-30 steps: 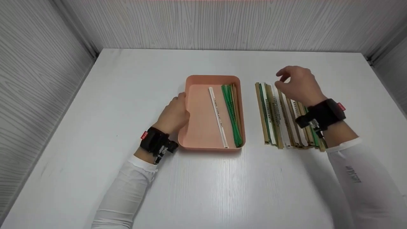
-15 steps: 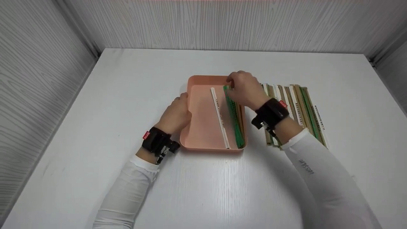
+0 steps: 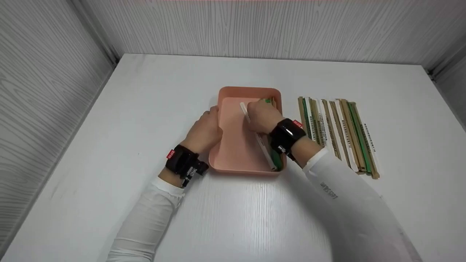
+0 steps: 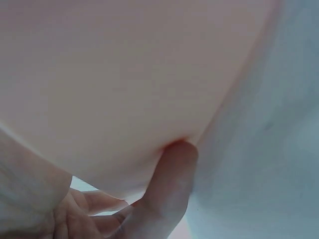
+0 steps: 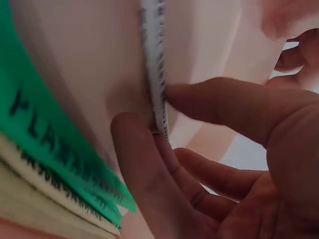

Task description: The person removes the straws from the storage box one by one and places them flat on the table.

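Observation:
My left hand [image 3: 204,131] grips the left side of a shallow pink tray [image 3: 231,153]; its thumb [image 4: 174,174] presses against the tray's wall in the left wrist view. Inside the tray, my right hand [image 3: 264,115] pinches a long thin white printed strip [image 3: 266,153] near its far end, thumb on one side and fingers on the other in the right wrist view. The strip slants from far left to near right. Green strips [image 5: 60,139] with dark lettering and tan strips [image 5: 30,186] lie beside it along the tray's right wall, partly hidden under my right hand in the head view.
To the tray's right, a row of brown, green and white strips [image 3: 344,134] lies side by side on the white table [image 3: 233,214]; my right forearm covers part of their near ends. Grey wood-grain panels [image 3: 269,29] rise behind the table and at both sides.
My right hand has moved left from over the row, across the green strips, to the white strip in the tray, which it now pinches and has tilted. My left hand keeps its grip.

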Demonstrator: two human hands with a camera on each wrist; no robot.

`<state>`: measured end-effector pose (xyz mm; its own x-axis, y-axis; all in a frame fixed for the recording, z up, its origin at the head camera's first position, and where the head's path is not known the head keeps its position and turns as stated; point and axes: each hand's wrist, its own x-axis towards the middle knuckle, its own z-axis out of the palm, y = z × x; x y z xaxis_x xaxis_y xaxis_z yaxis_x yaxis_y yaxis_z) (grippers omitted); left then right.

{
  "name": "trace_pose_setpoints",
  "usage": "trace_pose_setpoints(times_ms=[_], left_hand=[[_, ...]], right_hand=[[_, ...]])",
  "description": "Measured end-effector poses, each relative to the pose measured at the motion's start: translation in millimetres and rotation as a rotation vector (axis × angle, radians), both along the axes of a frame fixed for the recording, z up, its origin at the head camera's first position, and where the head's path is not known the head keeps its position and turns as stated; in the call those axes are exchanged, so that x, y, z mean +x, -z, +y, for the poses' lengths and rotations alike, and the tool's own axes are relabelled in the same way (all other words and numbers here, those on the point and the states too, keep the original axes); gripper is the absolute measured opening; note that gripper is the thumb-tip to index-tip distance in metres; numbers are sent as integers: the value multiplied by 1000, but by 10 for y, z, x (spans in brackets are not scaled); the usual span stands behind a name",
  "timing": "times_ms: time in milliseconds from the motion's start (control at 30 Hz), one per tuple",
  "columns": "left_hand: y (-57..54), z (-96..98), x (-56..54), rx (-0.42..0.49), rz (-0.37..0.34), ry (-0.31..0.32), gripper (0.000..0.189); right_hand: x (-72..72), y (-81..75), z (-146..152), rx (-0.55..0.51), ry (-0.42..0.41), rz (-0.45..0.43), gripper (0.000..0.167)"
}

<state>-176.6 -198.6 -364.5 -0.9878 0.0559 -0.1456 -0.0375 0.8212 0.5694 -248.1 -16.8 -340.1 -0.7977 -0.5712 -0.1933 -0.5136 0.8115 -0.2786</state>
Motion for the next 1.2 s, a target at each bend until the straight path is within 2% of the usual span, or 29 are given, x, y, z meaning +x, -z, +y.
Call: trace_pose_setpoints(times_ms=[200,333,433,500,567,667,700,767,833,1000,1133,1200], left_hand=[[3,12,-2,6,-2,-10,67],[-15,11,-5,9,-5,-9,67],[-23,7,-8,20,-1,-6,67],[-23,5,-9,25,2,-4,67],[-16,1,-6,31,2,-1,67],[-4,-3,1,32,6,5,66],[0,-5,4,30,8,8,66],[7,-9,8,25,10,9,66],[9,-10,7,20,12,8,66],[7,2,2,31,3,-12,63],[-2,3,17,24,-19,-22,63],[-10,-3,26,18,-28,-24,64]], right_hand=[[27,45,-33,-15,17,-17,11],[38,35,-22,-76,28,-45,21],[49,-6,5,-142,54,-80,37],[59,-46,25,-169,63,-89,41],[73,-85,50,-191,75,-95,36],[111,-146,112,-263,79,-112,12],[126,-165,139,-304,84,-126,14],[153,-199,200,-401,92,-153,29],[174,-241,276,-477,95,-143,38],[208,-353,589,-612,131,-105,47],[223,-400,960,-742,236,-157,50],[218,-419,1167,-774,299,-156,51]])
